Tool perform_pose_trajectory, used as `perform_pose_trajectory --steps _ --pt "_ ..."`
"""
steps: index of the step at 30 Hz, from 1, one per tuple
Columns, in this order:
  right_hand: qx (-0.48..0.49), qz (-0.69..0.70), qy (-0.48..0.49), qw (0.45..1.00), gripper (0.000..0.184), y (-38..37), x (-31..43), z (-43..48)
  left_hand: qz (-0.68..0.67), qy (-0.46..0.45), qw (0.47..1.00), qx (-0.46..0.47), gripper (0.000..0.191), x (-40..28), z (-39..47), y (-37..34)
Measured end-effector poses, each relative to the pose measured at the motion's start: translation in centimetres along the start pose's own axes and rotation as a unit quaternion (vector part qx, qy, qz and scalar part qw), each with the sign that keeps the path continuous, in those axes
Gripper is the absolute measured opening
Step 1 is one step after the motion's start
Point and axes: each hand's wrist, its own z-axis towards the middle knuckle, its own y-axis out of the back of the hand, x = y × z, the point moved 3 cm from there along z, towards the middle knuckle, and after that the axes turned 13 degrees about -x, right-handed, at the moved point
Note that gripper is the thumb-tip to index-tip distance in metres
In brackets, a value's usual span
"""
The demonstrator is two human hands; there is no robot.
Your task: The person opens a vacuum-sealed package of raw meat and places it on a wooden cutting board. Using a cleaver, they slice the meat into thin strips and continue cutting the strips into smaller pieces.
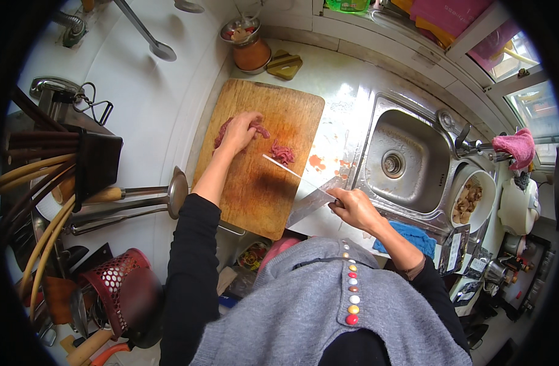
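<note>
A large wooden cutting board [243, 187] lies on the counter before me, its lower part stained dark. My left hand [239, 131] rests on its upper left part, fingers curled over a piece of raw red meat [261, 131]. Much of that meat is hidden under the hand. To its right sits a small pile of cut meat strips [282, 152]. My right hand [356, 208] grips the handle of a kitchen knife [286, 167] near the board's right edge. The blade reaches over the board, just below the strips, apart from my left hand.
Reddish liquid [317, 162] spots the counter between board and steel sink [410, 160]. A white colander [487, 194] with pale brown pieces stands right of the basin. A blue cloth [407, 240] lies near my right forearm. Beyond the board stand a brown pot [252, 54] and a utensil holder [99, 160] at left.
</note>
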Motion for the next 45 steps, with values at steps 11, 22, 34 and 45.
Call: perform_pose_trajectory --steps 11,22,34,45 --pt "0.037 0.067 -0.211 0.975 0.017 1.4 0.7 -0.2 0.126 0.049 0.991 0.003 0.021 0.3 -0.9 1.2" --pt "0.026 0.122 -0.232 0.965 0.021 1.9 1.3 -0.6 0.138 -0.011 0.990 -0.036 0.018 0.8 -2.3 1.8" --pt "0.031 0.122 -0.237 0.963 0.024 1.4 0.8 -0.8 -0.387 0.260 0.883 0.043 0.014 -4.5 -7.9 2.5" --pt "0.076 0.090 -0.189 0.975 0.022 -0.4 1.3 -0.1 -0.259 0.354 0.897 0.062 0.016 -0.9 -15.5 -1.5"
